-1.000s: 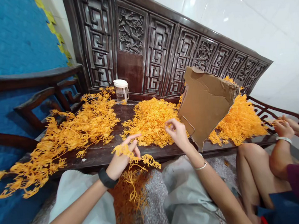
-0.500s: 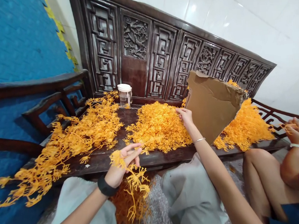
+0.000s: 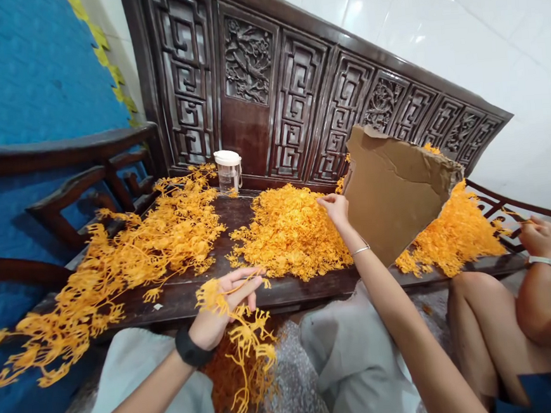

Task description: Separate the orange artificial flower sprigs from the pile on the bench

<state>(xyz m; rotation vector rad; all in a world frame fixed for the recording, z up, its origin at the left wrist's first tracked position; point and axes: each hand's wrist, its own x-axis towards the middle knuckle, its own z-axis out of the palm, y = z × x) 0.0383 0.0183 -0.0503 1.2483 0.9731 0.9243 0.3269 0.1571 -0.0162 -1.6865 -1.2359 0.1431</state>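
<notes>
My left hand (image 3: pixel 223 303) holds a bunch of orange plastic sprigs (image 3: pixel 243 342) that dangles over my lap, at the front edge of the dark wooden bench (image 3: pixel 187 293). My right hand (image 3: pixel 335 208) reaches forward onto the middle heap of orange sprigs (image 3: pixel 291 230), fingers curled into its far right side, beside a leaning sheet of cardboard (image 3: pixel 393 191). What the right fingers hold, if anything, is hidden in the heap.
A long spread of orange sprigs (image 3: pixel 131 256) covers the bench's left side, and another heap (image 3: pixel 453 230) lies behind the cardboard. A clear cup with a white lid (image 3: pixel 228 170) stands at the carved backrest. Another person's hands (image 3: pixel 540 240) and knees are at the right.
My right hand left the near edge of the middle heap and reached to its far right side by the cardboard. My left hand stayed put with its bunch hanging lower.
</notes>
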